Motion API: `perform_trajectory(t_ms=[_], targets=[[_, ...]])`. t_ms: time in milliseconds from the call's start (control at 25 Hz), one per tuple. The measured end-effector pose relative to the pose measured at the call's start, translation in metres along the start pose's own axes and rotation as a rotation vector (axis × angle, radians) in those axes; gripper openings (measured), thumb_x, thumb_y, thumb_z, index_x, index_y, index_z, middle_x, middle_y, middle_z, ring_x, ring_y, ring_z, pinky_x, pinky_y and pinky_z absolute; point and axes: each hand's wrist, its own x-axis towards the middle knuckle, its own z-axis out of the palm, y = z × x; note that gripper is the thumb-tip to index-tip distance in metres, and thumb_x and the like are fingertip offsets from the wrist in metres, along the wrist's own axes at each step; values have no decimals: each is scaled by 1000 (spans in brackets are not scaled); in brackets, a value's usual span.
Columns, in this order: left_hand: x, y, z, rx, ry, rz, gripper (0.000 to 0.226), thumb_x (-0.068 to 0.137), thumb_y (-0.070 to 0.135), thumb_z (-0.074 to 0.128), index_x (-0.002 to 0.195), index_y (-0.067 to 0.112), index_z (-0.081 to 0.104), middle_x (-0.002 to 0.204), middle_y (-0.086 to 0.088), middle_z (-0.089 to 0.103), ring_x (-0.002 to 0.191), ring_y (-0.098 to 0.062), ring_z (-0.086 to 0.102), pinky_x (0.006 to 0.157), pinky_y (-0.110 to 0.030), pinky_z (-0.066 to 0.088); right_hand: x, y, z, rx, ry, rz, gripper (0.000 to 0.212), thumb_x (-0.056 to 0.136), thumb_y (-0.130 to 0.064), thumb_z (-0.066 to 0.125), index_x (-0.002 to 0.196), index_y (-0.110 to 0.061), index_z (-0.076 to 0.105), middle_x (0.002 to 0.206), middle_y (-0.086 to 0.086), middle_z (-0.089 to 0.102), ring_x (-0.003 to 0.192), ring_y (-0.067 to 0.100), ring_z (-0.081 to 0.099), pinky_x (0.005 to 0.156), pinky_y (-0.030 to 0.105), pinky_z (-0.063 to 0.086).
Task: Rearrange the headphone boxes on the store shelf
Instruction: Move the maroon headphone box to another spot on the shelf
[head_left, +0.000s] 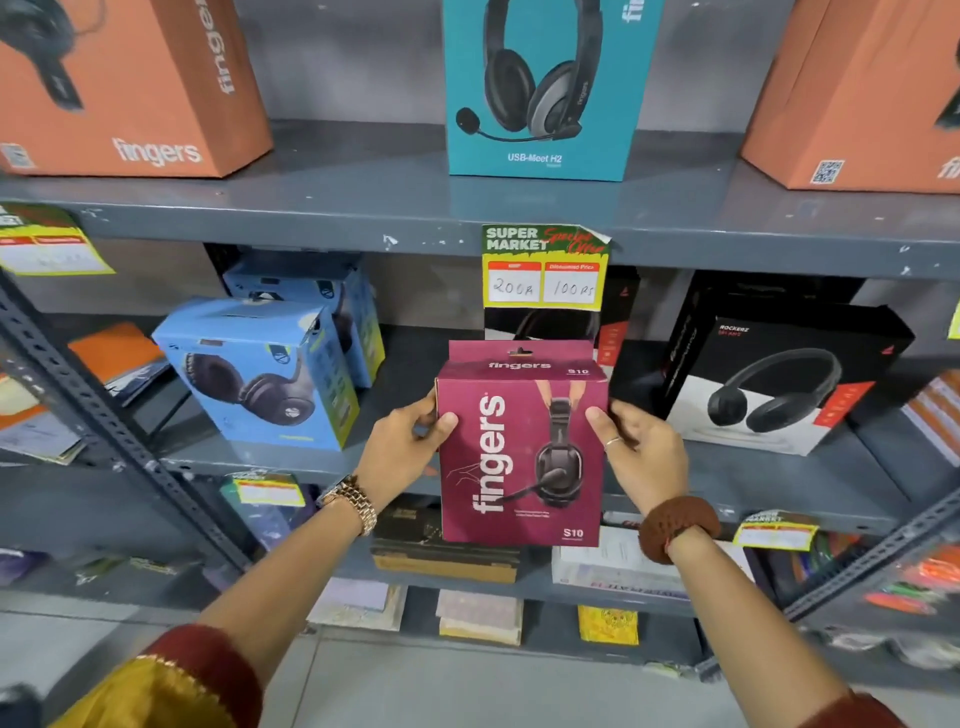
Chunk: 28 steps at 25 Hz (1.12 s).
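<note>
A maroon "fingers S10" headphone box (519, 447) is held upright in the air in front of the middle shelf (291, 462). My left hand (402, 449) grips its left side and my right hand (641, 449) grips its right side, thumbs on the front face. On the middle shelf a blue headphone box (260, 374) stands at the left with a second blue box (311, 291) behind it. A black and white headphone box (779, 374) stands at the right. Another black box (618, 322) is partly hidden behind the maroon one.
The top shelf (363, 208) carries an orange box (119, 88) at the left, a teal "USB-Meet H2" box (545, 88) in the middle and another orange box (862, 93) at the right. A yellow price tag (543, 267) hangs from its edge. Lower shelves hold several small items.
</note>
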Motion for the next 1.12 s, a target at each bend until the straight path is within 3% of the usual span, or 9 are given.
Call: perform_trajectory(t_ms=[120,200,400,560,680,840,920,1000,1120], targets=[[-21,-8,-20,51,-18,1,36,89,42,53,115,19,61,96,-10,69,89,-26,71,65,-47,61,-28,-15,1,26,-15,38,50,79,-50,63,115,-15,66,111,5,72,94,11,66,88,39,55],[-28,-12,-31,5,-45,-26,39,89,41,54,115,12,60,102,-20,67,90,-30,71,66,-50,61,-42,-26,5,53,-37,41,50,79,-48,64,116,-14,66,111,7,72,95,18,68,86,46,56],[-37,-23,-54,-58,-45,-39,31,90,34,56,117,19,61,103,-25,67,96,-36,67,80,-55,56,-55,-45,27,110,-70,59,46,82,-39,65,119,-12,62,117,10,69,105,22,66,92,48,53],[-32,-34,-63,-73,8,-18,48,89,8,59,135,17,49,120,-14,66,95,-25,66,91,-42,55,-38,-63,62,109,-146,49,28,91,-28,54,116,-16,59,120,7,66,113,21,59,96,30,43],[-22,-44,-67,-152,21,-40,67,85,-8,55,144,17,35,137,-14,55,87,-22,62,78,-19,56,-8,-80,95,252,-220,100,17,94,-16,46,110,-18,51,112,4,62,112,23,56,95,31,39],[1,-63,-70,-167,78,-127,84,83,-13,52,151,22,16,126,-23,60,107,-34,62,69,-12,53,25,-78,140,287,-269,182,31,92,-4,40,122,-11,45,101,2,58,103,23,51,93,32,37],[8,-69,-70,-186,98,-138,84,82,-16,49,151,21,16,127,-21,60,116,-37,58,76,-24,56,33,-71,156,293,-309,215,27,92,-3,39,116,-14,47,93,-2,56,99,21,48,87,31,35],[12,-74,-68,-165,130,-122,84,81,-17,47,150,19,16,136,-20,53,123,-37,54,93,-43,52,39,-65,165,289,-320,210,27,92,-5,41,117,-11,49,101,0,58,102,20,50,90,30,35],[14,-83,-63,-171,149,-115,85,81,-15,49,150,19,15,144,-19,46,127,-36,50,103,-47,45,45,-61,169,269,-319,166,26,94,-12,43,117,-10,53,108,2,59,105,19,53,92,30,36]])
